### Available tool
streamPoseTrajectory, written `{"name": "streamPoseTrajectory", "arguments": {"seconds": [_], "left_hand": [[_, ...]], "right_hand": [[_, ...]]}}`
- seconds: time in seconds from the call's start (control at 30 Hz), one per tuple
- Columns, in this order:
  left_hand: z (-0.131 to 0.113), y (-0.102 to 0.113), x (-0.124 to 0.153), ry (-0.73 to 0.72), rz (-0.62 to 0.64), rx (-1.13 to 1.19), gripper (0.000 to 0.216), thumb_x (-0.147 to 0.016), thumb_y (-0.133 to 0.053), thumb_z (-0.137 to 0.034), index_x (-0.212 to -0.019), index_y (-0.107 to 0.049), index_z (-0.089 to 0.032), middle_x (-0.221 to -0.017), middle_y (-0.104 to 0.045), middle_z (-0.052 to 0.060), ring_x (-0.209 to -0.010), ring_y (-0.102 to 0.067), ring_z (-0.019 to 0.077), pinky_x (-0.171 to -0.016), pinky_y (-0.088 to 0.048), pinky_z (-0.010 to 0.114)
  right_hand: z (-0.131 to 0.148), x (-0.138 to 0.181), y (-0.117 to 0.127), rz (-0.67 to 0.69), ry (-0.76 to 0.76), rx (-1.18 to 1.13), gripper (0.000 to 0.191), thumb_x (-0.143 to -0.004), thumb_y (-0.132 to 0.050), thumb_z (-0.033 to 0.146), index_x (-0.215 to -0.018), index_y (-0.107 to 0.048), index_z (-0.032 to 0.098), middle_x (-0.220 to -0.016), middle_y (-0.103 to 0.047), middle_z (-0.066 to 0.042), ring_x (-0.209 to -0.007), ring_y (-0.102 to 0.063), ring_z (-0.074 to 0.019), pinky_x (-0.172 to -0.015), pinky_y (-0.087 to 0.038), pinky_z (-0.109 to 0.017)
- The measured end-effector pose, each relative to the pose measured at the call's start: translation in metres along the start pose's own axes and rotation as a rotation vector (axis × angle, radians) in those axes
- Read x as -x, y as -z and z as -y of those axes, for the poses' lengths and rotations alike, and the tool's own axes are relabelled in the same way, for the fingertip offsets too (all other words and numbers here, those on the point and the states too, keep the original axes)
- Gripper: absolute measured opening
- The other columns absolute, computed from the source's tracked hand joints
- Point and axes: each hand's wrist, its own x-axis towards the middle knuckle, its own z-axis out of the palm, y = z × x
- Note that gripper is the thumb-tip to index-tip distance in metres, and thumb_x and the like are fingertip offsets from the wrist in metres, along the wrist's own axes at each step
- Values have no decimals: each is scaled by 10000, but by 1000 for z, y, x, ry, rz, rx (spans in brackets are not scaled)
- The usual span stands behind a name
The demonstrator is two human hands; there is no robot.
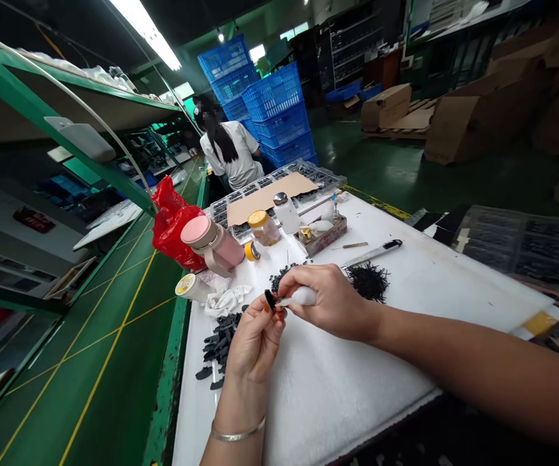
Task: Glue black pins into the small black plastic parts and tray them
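My left hand (256, 336) pinches a small black part (270, 299) upright between thumb and fingers, above the white tabletop. In my right hand (330, 301) is a small white squeeze bottle (303, 296), its narrow tip pointing left at the black part. Whether the tip touches the part I cannot tell. Left of my left hand lies a heap of black moulded pieces (219, 343). Beyond my fingers are scattered tiny black rings (284, 272). A pile of thin black sticks (369, 281) lies past my right hand.
A pink tumbler (216, 243), a yellow-lidded jar (263, 226), a white pump bottle (286, 212) and a small box (321, 234) stand farther back. A utility knife (371, 252) lies right. Along the left runs a green conveyor (129, 310). A person (233, 152) sits ahead near blue crates (279, 123).
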Motion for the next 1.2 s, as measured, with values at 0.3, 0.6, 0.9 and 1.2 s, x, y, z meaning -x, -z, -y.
{"name": "streamPoseTrajectory", "arguments": {"seconds": [0.3, 0.6, 0.9, 1.2], "left_hand": [[1, 1, -2, 12, -18, 21, 288, -578, -866, -123, -815, -704, -102, -705, -654, 35, -616, -608, 69, -556, -535, 87], [1, -2, 0, 0, -16, -14, 259, -581, -864, -121, -784, -705, -96, -702, -637, 33, -594, -584, 57, -516, -513, 75], [1, -5, 1, -53, -54, -107, 285, -550, -880, -157, -779, -713, -125, -710, -654, 37, -580, -592, 67, -519, -519, 94], [0, -2, 2, -110, -73, -206, 239, -596, -857, -188, -778, -719, -119, -717, -672, 63, -568, -592, 80, -508, -517, 122]], "right_hand": [[0, 2, 0, 8, -17, 18, 200, -694, -625, 17, -850, -638, 143, -827, -682, -4, -753, -628, -131, -710, -446, -210], [0, 2, -1, -38, -31, 49, 186, -691, -632, 22, -828, -625, 147, -812, -675, 7, -738, -618, -117, -695, -439, -198], [-4, 1, -1, -36, -54, 65, 169, -715, -641, 52, -840, -607, 161, -828, -664, 10, -752, -608, -118, -705, -436, -205], [-5, 1, -1, 15, -5, 43, 206, -700, -607, -2, -831, -602, 157, -817, -653, 7, -745, -600, -116, -696, -434, -204]]}}
